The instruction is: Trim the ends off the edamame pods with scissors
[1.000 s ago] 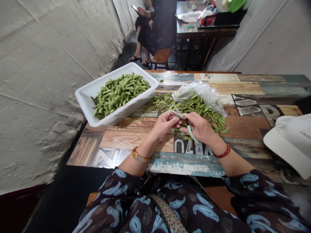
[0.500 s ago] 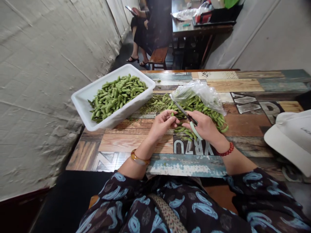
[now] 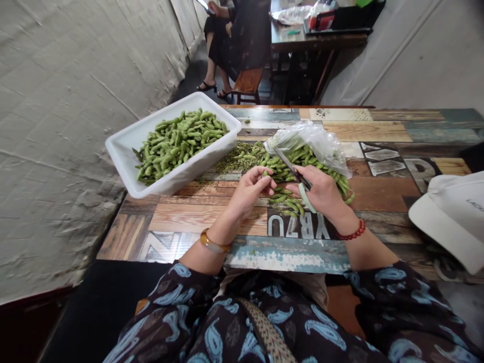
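My left hand is closed on a green edamame pod, pinched between thumb and fingers with only its end showing. In my right hand is a pair of scissors with a pale green handle, the dark blades pointing up and left past the left hand. Beneath and beyond both hands lies a heap of edamame pods, partly under a clear plastic bag. A few loose pods rest on the table between my wrists.
A white tub of pods stands at the table's left. Beside it is a pile of green trimmings. A white cap lies at the right edge. Beyond the table, a person sits on a wooden stool.
The view has shifted slightly. My right hand and the scissors have drawn a little away from my left hand, which still pinches the pod.
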Motion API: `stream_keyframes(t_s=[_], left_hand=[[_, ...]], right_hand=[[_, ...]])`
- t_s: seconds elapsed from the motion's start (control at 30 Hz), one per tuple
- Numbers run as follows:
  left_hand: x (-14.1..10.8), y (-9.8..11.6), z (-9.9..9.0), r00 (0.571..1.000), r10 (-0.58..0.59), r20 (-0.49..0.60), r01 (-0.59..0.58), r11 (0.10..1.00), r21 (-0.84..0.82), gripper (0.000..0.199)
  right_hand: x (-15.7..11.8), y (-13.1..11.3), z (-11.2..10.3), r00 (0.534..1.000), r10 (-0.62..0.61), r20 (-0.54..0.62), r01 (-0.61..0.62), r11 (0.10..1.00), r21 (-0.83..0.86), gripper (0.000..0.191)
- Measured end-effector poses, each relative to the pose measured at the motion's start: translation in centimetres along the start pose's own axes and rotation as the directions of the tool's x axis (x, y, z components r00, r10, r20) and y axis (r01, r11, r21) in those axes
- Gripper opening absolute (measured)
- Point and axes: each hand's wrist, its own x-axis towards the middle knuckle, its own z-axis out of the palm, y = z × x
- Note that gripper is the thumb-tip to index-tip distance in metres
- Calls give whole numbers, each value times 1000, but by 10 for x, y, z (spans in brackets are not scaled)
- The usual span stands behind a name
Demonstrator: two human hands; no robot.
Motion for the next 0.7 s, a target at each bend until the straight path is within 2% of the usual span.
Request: stream_keyframes(t_s=[0.2, 0.7], left_hand=[[1, 0, -1, 1000, 9, -3, -9, 1000, 14, 26], [1, 1, -3, 1000, 11, -5, -11, 1000, 26, 27]], right_hand=[[2, 3, 0, 997, -24, -71, 23, 1000, -21, 43], [3, 5, -2, 997, -43, -63, 41, 998, -42, 42]])
